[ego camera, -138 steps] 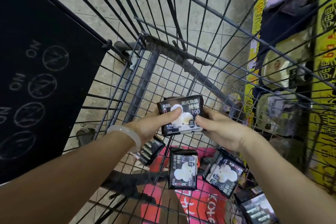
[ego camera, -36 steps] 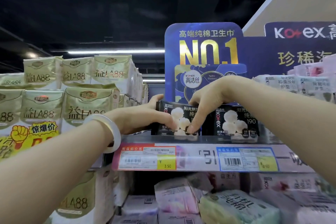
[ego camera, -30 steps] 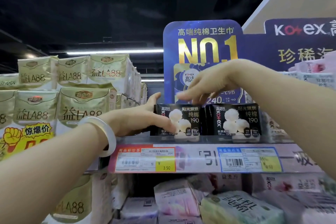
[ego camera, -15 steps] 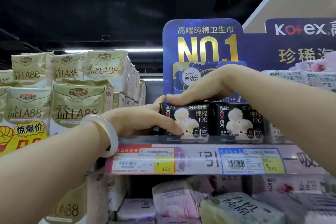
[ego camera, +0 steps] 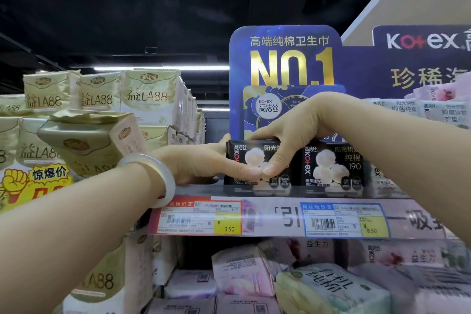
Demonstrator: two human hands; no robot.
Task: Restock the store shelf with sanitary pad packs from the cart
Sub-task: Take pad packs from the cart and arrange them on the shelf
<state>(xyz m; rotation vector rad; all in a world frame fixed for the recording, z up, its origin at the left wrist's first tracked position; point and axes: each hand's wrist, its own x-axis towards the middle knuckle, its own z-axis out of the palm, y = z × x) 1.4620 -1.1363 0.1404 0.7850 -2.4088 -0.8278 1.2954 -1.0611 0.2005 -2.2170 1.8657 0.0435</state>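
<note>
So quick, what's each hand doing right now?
Left hand: holding the left side of the black pad pack on the shelf.
Right hand: holding the same pack, fingers over its top, thumb on its front.

a shop — price tags (ego camera: 198,216) line a stocked shelf (ego camera: 280,216).

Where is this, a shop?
Yes, most likely a supermarket aisle: shelf edge carries price tags with barcodes, stacked packs fill the shelves, and a brand sign stands above.

Both thumbs cover the black pack (ego camera: 251,158)'s front print (small text below blurred); its back is hidden.
</note>
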